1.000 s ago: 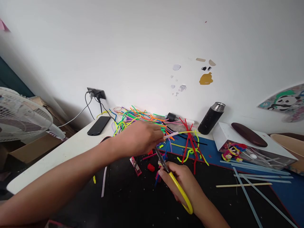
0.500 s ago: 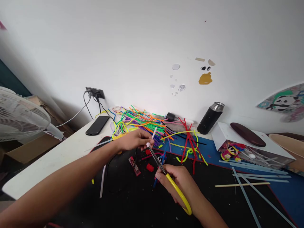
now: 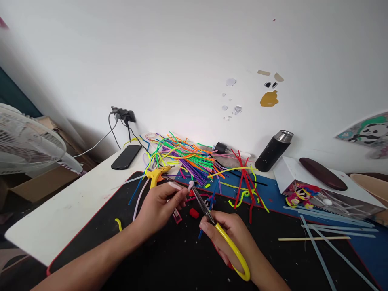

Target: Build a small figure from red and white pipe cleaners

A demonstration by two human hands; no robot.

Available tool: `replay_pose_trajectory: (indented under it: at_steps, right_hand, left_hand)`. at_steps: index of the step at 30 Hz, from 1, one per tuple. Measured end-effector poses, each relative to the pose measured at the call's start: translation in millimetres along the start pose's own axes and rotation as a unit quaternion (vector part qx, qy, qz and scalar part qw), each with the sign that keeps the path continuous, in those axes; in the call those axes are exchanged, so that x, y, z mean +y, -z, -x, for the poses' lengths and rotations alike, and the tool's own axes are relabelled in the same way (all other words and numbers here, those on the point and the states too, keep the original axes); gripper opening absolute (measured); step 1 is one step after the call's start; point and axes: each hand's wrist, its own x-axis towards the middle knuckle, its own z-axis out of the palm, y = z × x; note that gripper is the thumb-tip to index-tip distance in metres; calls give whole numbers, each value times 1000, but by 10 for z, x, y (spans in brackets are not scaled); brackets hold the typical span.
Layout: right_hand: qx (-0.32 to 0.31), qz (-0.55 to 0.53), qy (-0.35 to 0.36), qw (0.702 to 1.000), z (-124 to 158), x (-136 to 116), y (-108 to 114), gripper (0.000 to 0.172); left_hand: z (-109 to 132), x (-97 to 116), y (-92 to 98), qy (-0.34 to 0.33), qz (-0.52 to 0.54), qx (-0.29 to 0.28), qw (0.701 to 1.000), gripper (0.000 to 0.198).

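My left hand (image 3: pixel 160 204) pinches a pale pink pipe cleaner (image 3: pixel 175 185) between thumb and fingers. The far end of the pipe cleaner curls into a small loop beside my thumb. Yellow-handled scissors (image 3: pixel 226 238) are in my right hand (image 3: pixel 239 232), their narrow blades pointing up and left. The blade tips touch or nearly touch the curl; I cannot tell whether they grip it. Under and between my hands lie a red fuzzy piece (image 3: pixel 194 213), a blue pipe cleaner (image 3: pixel 200 234) and a small dark-pink box (image 3: pixel 177 217), partly hidden by my left hand.
A yellow glue gun (image 3: pixel 155 176) lies behind my left hand, before a heap of coloured pipe cleaners (image 3: pixel 194 161). Red pipe cleaners (image 3: pixel 246 178), a black flask (image 3: pixel 274 151), a small doll (image 3: pixel 300 197) and translucent glue sticks (image 3: pixel 318 250) are rightward. A phone (image 3: pixel 126 157) lies left.
My left hand has turned and come down and left, tilting the pipe cleaner from upright to nearly flat. The scissors stay at its curled end. The view has shifted slightly, uncovering the glue gun.
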Motion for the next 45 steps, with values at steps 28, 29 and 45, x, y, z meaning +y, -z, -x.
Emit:
replay_pose_trajectory:
  at_steps: [28,29,45]
  right_hand:
    - [4,61,-5,998,-12,-18,72,39]
    - [-4,60,-2,998,-5,-28,69,38]
    - [-21,16,-14,1000,3,-61,26,47]
  left_hand:
    - [-1190,157,51,198,62,-467,859,26]
    - [-1145,111,42,217,98,-461,855,27]
    - [-277,26,-139,352,361,-139,852,30]
